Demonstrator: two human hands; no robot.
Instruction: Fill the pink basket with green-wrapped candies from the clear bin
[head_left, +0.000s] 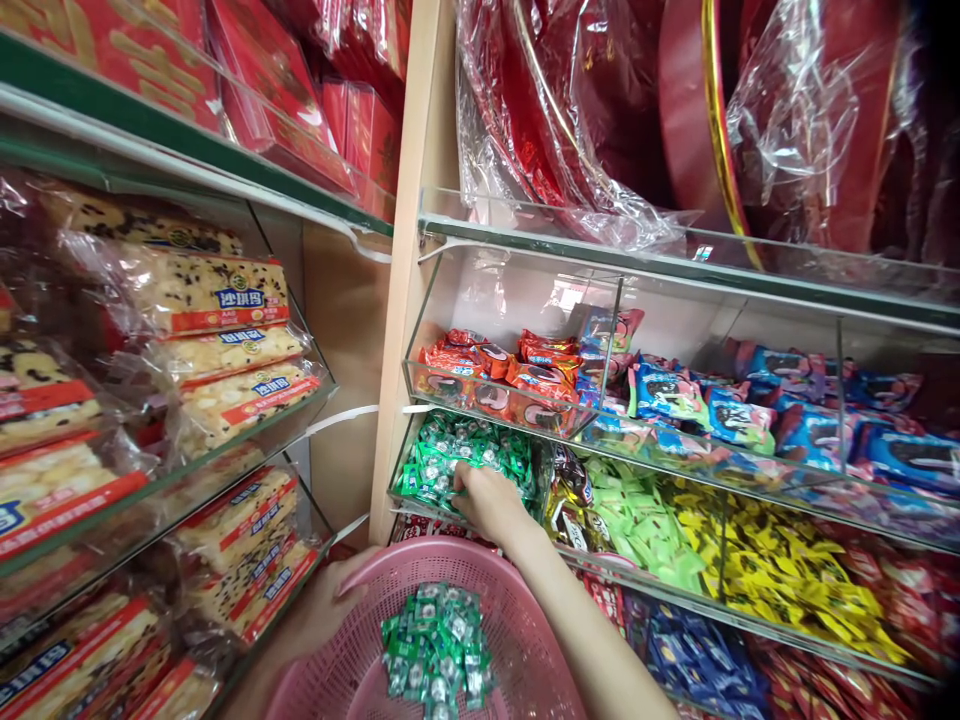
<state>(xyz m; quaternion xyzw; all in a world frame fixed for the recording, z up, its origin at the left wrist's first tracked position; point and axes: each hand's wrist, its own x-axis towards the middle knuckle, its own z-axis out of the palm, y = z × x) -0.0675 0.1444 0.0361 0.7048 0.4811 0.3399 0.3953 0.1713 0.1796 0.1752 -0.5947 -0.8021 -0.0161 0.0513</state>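
A pink plastic basket point(525, 610) with a perforated wall is at the bottom centre, and a pile of green-wrapped candies point(435, 645) lies in it. Around the basket's left rim my left hand point(330, 600) is closed, its fingers partly behind the wall. Beyond the basket, my right hand point(487, 500) reaches over the front of a clear bin of similar green-wrapped candies point(469, 440). Its fingers are curled down at the candies; what they hold, if anything, is hidden.
Clear bins on the right hold red snack packs point(525, 375), blue packs point(667, 390), light green candies point(637, 525) and yellow candies point(787, 560). Sachima packs point(225, 290) fill the left shelves. A wooden upright point(405, 200) separates the units; red wrapped goods point(600, 110) stand above.
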